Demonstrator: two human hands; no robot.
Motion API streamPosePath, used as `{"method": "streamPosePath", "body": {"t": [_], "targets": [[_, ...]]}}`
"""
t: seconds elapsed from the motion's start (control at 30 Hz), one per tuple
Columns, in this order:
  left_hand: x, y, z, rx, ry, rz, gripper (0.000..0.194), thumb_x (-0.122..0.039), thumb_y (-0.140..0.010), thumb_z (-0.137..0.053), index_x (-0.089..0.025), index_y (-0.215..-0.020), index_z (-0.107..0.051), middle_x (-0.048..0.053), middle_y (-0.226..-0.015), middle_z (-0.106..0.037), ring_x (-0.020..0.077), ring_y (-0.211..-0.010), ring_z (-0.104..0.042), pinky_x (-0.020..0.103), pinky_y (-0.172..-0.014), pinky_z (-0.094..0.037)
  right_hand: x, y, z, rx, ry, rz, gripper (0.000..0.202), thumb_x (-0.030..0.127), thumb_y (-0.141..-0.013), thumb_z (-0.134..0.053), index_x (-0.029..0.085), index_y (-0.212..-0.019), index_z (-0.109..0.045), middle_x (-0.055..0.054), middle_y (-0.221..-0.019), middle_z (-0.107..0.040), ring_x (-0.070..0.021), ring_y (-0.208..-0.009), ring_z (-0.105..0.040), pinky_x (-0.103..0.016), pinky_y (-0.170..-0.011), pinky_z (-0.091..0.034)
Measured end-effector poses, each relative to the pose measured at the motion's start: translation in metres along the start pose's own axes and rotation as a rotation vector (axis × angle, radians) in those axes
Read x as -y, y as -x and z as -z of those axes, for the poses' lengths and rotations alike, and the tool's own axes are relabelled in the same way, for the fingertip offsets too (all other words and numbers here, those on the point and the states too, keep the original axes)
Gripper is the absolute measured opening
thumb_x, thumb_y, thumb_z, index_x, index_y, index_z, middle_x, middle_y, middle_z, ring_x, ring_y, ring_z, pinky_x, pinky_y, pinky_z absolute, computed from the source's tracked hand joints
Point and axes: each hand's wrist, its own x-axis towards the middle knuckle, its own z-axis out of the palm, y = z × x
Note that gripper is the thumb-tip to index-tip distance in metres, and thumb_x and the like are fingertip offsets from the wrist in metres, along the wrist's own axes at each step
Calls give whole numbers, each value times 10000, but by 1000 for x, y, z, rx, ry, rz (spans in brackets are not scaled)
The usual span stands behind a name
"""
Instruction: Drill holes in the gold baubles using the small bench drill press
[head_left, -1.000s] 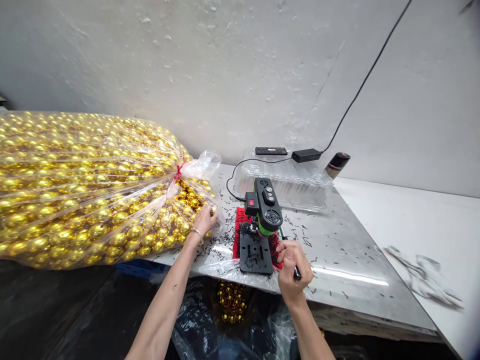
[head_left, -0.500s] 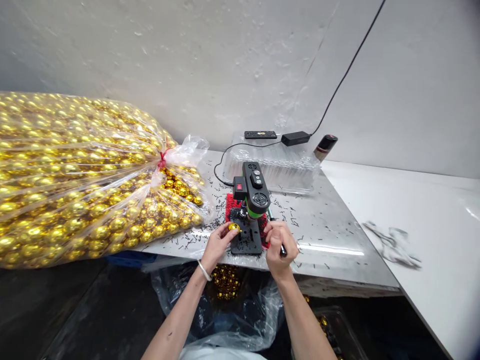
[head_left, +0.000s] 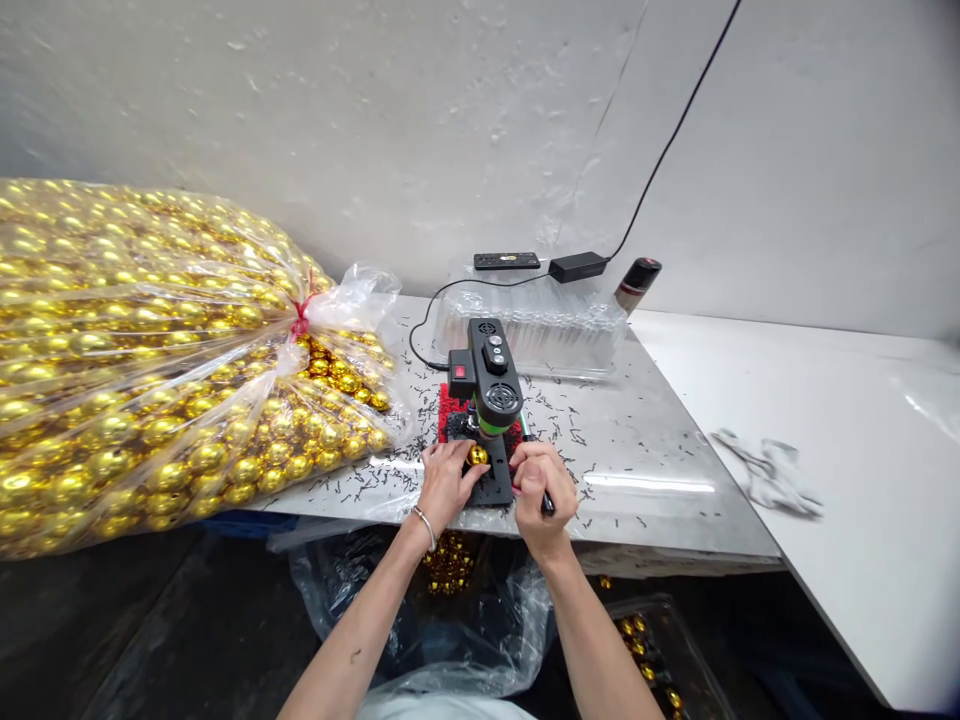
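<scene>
My left hand pinches a shiny gold ball between thumb and fingers, low over the black base plate of a small bench drill. A dark mark shows on the ball's upper side. The ball is just in front of and below the drill head, which has a green ring at its lower end. On the other side of the plate, my right hand is wrapped round the black-ended lever handle. The drill's tip is hidden under the head.
A big clear bag of gold balls lies at the left. Behind the drill are a clear plastic tray, power adapter and remote. Black shavings litter the metal tabletop. An open plastic bag hangs below the edge.
My left hand has brought the gold ball inward over the base plate, with its fingers now further round the ball. My right hand stays on the lever handle. The whole view has shifted slightly.
</scene>
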Motion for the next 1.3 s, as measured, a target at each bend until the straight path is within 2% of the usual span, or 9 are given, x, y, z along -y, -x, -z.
{"method": "streamPosePath", "body": {"t": [0.17, 0.37, 0.53, 0.73, 0.87, 1.03, 1.1, 1.2, 1.3], "targets": [[3, 3, -9, -53, 45, -18, 293, -357, -871, -597, -195, -1113, -630, 98, -1110, -677, 252, -1044, -585, 453, -961, -388, -3, 7, 0, -3, 4, -13, 268, 70, -881, -387, 204, -656, -445, 9, -610, -485, -136, -668, -555, -278, -582, -437], [10, 8, -17, -101, 90, -46, 313, -384, -876, -585, -196, -1123, -627, 94, -1090, -669, 242, -1020, -582, 425, -925, -425, -20, 28, -3, 15, 21, 8, 245, 154, -904, -364, 204, -687, -465, -21, -704, -555, -137, -656, -548, -296, -582, -455], [11, 8, -19, -116, 86, -49, 338, -403, -870, -590, -182, -1123, -627, 102, -1063, -668, 246, -1007, -578, 408, -895, -444, -30, 39, -5, 8, 51, 42, 275, 201, -937, -325, 206, -696, -458, -16, -726, -567, -133, -675, -560, -367, -734, -493], [8, 7, -17, -102, 88, -36, 298, -380, -862, -606, -198, -1096, -636, 94, -1053, -672, 242, -990, -591, 408, -893, -448, -40, 50, -10, -25, 41, 53, 312, 255, -959, -289, 212, -684, -433, -8, -729, -555, -125, -649, -557, -389, -768, -498], [8, 6, -16, -106, 98, -41, 296, -369, -865, -603, -196, -1103, -637, 99, -1063, -675, 243, -991, -590, 421, -902, -442, -44, 50, -9, -11, 60, 65, 304, 239, -956, -280, 215, -688, -421, -2, -722, -548, -127, -659, -588, -410, -812, -496], [8, 7, -15, -108, 105, -42, 298, -371, -866, -601, -200, -1105, -645, 98, -1079, -680, 242, -993, -593, 425, -904, -441, -45, 44, -6, 95, 130, 216, 263, 189, -933, -322, 214, -697, -435, -6, -700, -549, -134, -672, -599, -352, -731, -496], [8, 6, -16, -108, 100, -39, 300, -366, -854, -618, -198, -1101, -649, 96, -1080, -683, 245, -996, -595, 426, -902, -443, -40, 40, -5, 95, 123, 230, 258, 173, -928, -326, 210, -698, -438, -8, -695, -543, -131, -667, -582, -337, -709, -489], [7, 3, -16, -108, 103, -20, 298, -349, -831, -652, -192, -1085, -658, 95, -1078, -690, 250, -996, -603, 433, -902, -446, -26, 25, -4, 27, 48, 133, 271, 145, -921, -328, 205, -676, -428, -4, -677, -518, -123, -643, -538, -302, -646, -463], [4, 3, -11, -125, 116, -7, 288, -336, -826, -662, -192, -1075, -660, 92, -1071, -693, 250, -986, -610, 435, -899, -453, -5, 0, -3, -43, -15, -60, 282, 138, -920, -359, 199, -656, -439, 7, -652, -497, -113, -622, -518, -261, -575, -412]]}}
